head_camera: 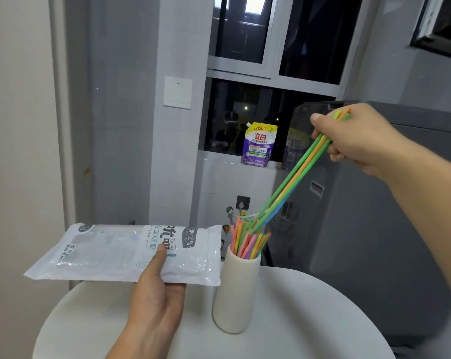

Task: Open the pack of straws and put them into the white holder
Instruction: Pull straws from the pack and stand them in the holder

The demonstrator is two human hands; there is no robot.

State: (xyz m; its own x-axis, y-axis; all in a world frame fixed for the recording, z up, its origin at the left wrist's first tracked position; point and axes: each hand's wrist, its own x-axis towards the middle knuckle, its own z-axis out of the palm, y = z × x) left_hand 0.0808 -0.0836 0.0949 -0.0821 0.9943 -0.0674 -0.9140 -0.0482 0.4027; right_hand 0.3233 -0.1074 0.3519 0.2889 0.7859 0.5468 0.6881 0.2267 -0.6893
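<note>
Holder (pixel 234 294) on table (pixel 322 320), mid-view. Straws (pixel 247 244) stand in holder. Pack (pixel 110 252) at holder's 9 o'clock, above table's far edge, right end just beside holder's mouth. Left hand (pixel 154 301) under pack, thumb on top. Right hand (pixel 356 141) high at 1 o'clock, gripping bundle (pixel 294 177), whose lower ends are among the straws. Pouch (pixel 259 145) on sill (pixel 219 158) behind, 12 o'clock. Switch (pixel 177 92) on wall, 11 o'clock.

The holder (pixel 236 294) was plain creamy white, same as the round table (pixel 309 320) under it. The straws (pixel 247 242) sticking out of it were pink, yellow, orange, green and a bit of purple. The bunch (pixel 291 185) slanting up to its right was green, orange and blue. The pack (pixel 131 252) on its left was clear and white with teal and grey lettering. The pouch (pixel 260 145) behind it was purple with a yellow top.
</note>
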